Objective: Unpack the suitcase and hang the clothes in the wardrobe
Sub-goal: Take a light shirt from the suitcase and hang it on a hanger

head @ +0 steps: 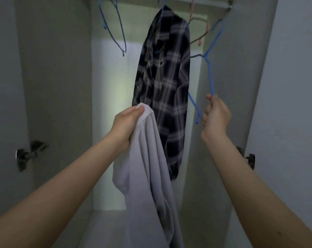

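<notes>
Wardrobe (58,68): doors open, pale interior, the rail barely in view along the top edge.
Done so far: one dark plaid shirt (163,90) hangs on a blue hanger in the middle of the wardrobe, so at least one garment looks finished.
In hand, left: the left hand (127,122) grips a pale grey garment (148,172) by its top edge, fingers curled tight round the bunched cloth; the rest drapes down in front of the plaid shirt's lower half, out of frame at the bottom.
In hand, right: the right hand (216,115) clamps its fingers on the lower end of a blue hanger (209,68), which stands tilted, just right of the plaid shirt; its hook reaches up toward the rail, and I cannot tell whether it is hooked on or already lifted free.
Spare hangers: two blue hangers (116,27) hang at far left and a pink hanger (200,31) at upper right, all bare.
Step now: by my read, hanger and garment are about to be brought together; the grey piece is not yet on the hanger.
Still to do: thread the hanger into the grey garment, hook it on the rail beside the plaid shirt.
Suitcase: not in view, so what remains inside cannot be judged.
Progress: early to middle, I'd guess, with bare hangers waiting for more clothes.
</notes>
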Available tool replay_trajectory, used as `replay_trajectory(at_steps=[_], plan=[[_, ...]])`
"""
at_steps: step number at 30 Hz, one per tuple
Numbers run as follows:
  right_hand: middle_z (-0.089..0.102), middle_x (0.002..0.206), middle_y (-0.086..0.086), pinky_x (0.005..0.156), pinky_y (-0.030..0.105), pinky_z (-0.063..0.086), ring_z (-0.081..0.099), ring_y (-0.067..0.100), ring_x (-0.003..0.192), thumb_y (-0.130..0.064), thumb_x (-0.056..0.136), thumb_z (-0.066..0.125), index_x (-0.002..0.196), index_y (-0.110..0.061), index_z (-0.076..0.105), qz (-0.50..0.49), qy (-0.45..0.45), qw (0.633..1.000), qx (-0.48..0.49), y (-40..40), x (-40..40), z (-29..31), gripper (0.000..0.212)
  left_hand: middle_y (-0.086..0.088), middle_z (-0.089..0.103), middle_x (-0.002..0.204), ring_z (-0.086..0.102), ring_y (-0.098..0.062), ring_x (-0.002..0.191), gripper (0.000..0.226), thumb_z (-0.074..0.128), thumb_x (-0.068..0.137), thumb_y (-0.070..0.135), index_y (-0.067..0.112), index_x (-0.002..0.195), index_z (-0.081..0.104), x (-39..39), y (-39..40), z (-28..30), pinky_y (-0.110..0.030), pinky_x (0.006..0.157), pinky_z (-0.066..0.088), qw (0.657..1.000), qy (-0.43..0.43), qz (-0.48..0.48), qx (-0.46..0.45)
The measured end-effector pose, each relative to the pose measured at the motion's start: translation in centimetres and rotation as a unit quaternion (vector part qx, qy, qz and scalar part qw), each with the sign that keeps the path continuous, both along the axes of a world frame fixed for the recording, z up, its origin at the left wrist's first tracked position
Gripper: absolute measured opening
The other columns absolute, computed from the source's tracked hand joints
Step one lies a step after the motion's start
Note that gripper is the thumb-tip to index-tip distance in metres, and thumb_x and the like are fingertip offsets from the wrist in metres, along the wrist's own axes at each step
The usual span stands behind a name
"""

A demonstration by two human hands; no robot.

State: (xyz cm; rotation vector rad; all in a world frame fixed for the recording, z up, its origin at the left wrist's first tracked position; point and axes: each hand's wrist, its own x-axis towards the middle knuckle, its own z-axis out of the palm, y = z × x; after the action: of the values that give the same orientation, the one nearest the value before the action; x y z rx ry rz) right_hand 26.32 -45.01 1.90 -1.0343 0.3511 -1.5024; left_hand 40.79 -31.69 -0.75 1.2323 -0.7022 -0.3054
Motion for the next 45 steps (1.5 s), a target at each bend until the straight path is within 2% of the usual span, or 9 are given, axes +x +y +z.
replay_trajectory(at_steps=[7, 12, 18, 23, 26, 30, 34, 38, 45], plan=[[0.026, 0.044, -0.011, 0.034, 0.017, 0.017, 0.019, 0.004, 0.037, -0.023, 0.098, 0.046, 0.095, -0.018, 0.067, 0.016, 0.033, 0.999, 0.002, 6.1, -3.0, -10.8, 0.022, -0.004, 0.069, 0.110, 0.064, -0.022, 0.103, 0.036, 0.061, 0.084, 0.043, 0.018, 0.109, 0.069, -3.1, 4.2, -4.5, -0.044, 0.098, 0.048, 1.000, 0.007, 0.027, 0.000], [0.023, 0.045, -0.012, 0.035, 0.016, 0.016, 0.018, 0.002, 0.038, -0.019, 0.099, 0.041, 0.098, -0.014, 0.063, 0.085, -0.036, 0.996, -0.012, 10.7, -5.3, -14.2, 0.023, -0.007, 0.071, 0.090, 0.067, -0.027, 0.092, 0.017, 0.065, 0.084, 0.032, 0.016, 0.080, 0.068, -4.7, 7.8, -5.4, -0.047, 0.094, 0.050, 0.999, 0.020, 0.049, 0.010], [0.022, 0.042, -0.011, 0.035, 0.018, 0.010, 0.017, 0.002, 0.032, -0.017, 0.100, 0.036, 0.096, -0.010, 0.062, 0.219, -0.092, 0.971, 0.034, 16.2, -8.1, -15.4, 0.026, -0.011, 0.070, 0.103, 0.065, -0.028, 0.100, 0.071, 0.073, 0.057, 0.065, 0.006, 0.098, 0.069, -8.8, 11.7, -4.4, -0.044, 0.099, 0.046, 0.998, 0.045, 0.040, 0.015], [0.021, 0.041, -0.010, 0.035, 0.018, 0.006, 0.014, 0.003, 0.029, -0.028, 0.082, 0.055, 0.083, -0.014, 0.069, 0.298, -0.099, 0.945, 0.092, 19.1, -11.9, -18.1, 0.020, -0.005, 0.067, 0.113, 0.061, -0.020, 0.110, 0.031, 0.067, 0.080, 0.046, 0.017, 0.091, 0.068, -11.6, 13.9, -5.1, -0.038, 0.105, 0.041, 0.996, 0.033, 0.074, 0.037], [0.015, 0.042, -0.010, 0.036, 0.015, 0.005, 0.007, 0.006, 0.032, -0.038, 0.057, 0.073, 0.077, -0.015, 0.072, 0.356, -0.097, 0.923, 0.114, 20.6, -14.4, -20.5, 0.031, -0.007, 0.069, 0.090, 0.064, -0.023, 0.094, 0.027, 0.066, 0.084, 0.037, 0.010, 0.077, 0.066, -13.2, 14.9, -6.5, -0.038, 0.099, 0.045, 0.993, 0.027, 0.111, 0.040], [0.022, 0.041, -0.006, 0.033, 0.010, 0.016, 0.011, 0.008, 0.033, -0.043, 0.046, 0.087, 0.073, -0.012, 0.071, 0.419, -0.059, 0.901, 0.097, 21.5, -16.9, -23.3, 0.045, -0.009, 0.040, 0.072, 0.039, -0.020, 0.070, 0.026, 0.051, 0.095, 0.025, 0.010, 0.074, 0.045, -15.2, 16.7, -9.7, -0.029, 0.064, 0.035, 0.983, 0.011, 0.174, 0.060], [0.058, 0.062, 0.006, 0.041, 0.024, 0.044, 0.051, 0.018, 0.050, -0.028, 0.065, 0.076, 0.084, -0.010, 0.069, 0.415, 0.120, 0.902, -0.010, 21.1, -18.3, -22.1, 0.027, -0.006, 0.033, 0.068, 0.034, -0.016, 0.065, 0.027, 0.045, 0.097, 0.019, 0.013, 0.071, 0.040, -16.3, 19.8, -11.1, -0.023, 0.054, 0.031, 0.974, -0.063, 0.200, 0.088], [0.062, 0.066, 0.005, 0.046, 0.027, 0.050, 0.054, 0.013, 0.047, -0.011, 0.091, 0.051, 0.101, -0.010, 0.057, 0.434, 0.180, 0.881, -0.049, 22.0, -16.6, -16.8, 0.011, -0.003, 0.028, 0.061, 0.029, -0.015, 0.059, 0.037, 0.044, 0.097, 0.019, 0.018, 0.063, 0.031, -17.3, 21.3, -10.8, -0.029, 0.054, 0.025, 0.969, -0.112, 0.181, 0.127], [0.025, 0.046, -0.009, 0.031, 0.012, 0.012, 0.017, 0.002, 0.032, -0.033, 0.097, 0.043, 0.097, -0.012, 0.062, 0.467, 0.121, 0.875, 0.026, 22.0, -13.7, -12.3, 0.028, -0.002, 0.029, 0.059, 0.030, -0.017, 0.057, 0.038, 0.049, 0.096, 0.025, 0.019, 0.063, 0.032, -18.4, 22.6, -10.0, -0.025, 0.054, 0.027, 0.969, -0.126, 0.138, 0.164]])
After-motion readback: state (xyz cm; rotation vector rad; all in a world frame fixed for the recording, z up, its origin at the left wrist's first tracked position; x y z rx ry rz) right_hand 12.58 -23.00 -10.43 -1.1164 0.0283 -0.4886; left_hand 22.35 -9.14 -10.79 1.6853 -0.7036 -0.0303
